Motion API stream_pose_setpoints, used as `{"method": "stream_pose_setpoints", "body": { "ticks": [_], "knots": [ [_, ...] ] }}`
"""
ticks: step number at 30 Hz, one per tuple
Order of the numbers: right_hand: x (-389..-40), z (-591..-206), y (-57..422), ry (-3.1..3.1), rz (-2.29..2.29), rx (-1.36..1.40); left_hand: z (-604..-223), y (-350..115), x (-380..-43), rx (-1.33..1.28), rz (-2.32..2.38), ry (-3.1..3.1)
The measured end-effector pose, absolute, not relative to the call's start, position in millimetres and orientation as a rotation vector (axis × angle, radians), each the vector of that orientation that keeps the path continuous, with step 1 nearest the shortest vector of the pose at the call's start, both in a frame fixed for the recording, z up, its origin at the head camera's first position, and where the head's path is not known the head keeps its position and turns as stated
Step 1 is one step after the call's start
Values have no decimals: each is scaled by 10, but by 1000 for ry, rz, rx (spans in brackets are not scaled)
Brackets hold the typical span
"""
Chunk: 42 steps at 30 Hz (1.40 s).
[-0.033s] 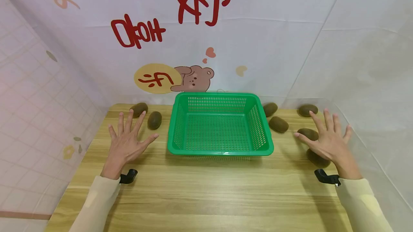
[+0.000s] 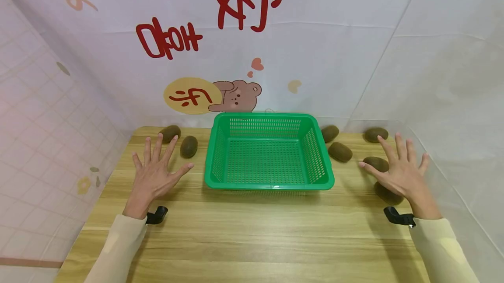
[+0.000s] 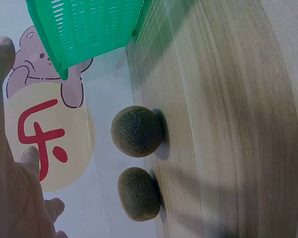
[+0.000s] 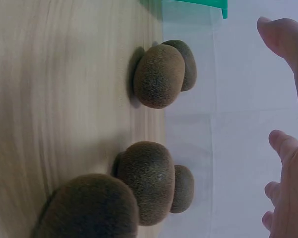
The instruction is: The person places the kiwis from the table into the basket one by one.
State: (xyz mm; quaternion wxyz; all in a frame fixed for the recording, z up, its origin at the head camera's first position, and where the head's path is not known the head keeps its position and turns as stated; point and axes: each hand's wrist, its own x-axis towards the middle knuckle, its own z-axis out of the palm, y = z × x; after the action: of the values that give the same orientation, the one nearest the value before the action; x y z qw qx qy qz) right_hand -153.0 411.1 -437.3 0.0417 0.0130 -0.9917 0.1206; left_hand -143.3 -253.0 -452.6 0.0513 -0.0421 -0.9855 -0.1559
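An unfilled green plastic basket point(image 2: 267, 185) stands at the middle of the table's far side. My left hand point(image 2: 153, 178) hovers with spread fingers left of the basket, its fingertips near two brown kiwis, one at the back point(image 2: 170, 133) and one closer to the basket point(image 2: 189, 147). Over on the right, my right hand point(image 2: 401, 173) is spread the same way above the table and holds nothing. Beneath it lie two kiwis point(image 2: 388, 193), partly covered by the hand in the head view. Another kiwi point(image 2: 376, 134) sits beyond its fingertips.
Two more kiwis point(image 2: 340, 152) lie close by the basket's right side. A white printed sheet point(image 2: 323, 55) rises behind the wooden table point(image 2: 252, 239), and a grid-patterned sheet point(image 2: 43, 143) stands along the left. Each wrist wears a black band mount point(image 2: 157, 215).
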Motion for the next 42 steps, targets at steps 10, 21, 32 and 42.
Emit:
{"method": "stream_pose_setpoints", "body": {
  "ticks": [10, 21, 32, 42],
  "knots": [
    [-1512, -4406, 4059, -3031, 433, 48, -4503, -2568, -1385, -143, -478, -2993],
    [-1435, -4480, 4108, -2986, 516, 15, -4521, -2534, -1334, -212, -539, -2940],
    [-1384, -4540, 4194, -2978, 683, -31, -4545, -2408, -1272, -312, -615, -2879],
    [-1288, -4590, 4233, -2964, 784, -82, -4552, -2230, -1248, -430, -655, -2820]
  ]
}}
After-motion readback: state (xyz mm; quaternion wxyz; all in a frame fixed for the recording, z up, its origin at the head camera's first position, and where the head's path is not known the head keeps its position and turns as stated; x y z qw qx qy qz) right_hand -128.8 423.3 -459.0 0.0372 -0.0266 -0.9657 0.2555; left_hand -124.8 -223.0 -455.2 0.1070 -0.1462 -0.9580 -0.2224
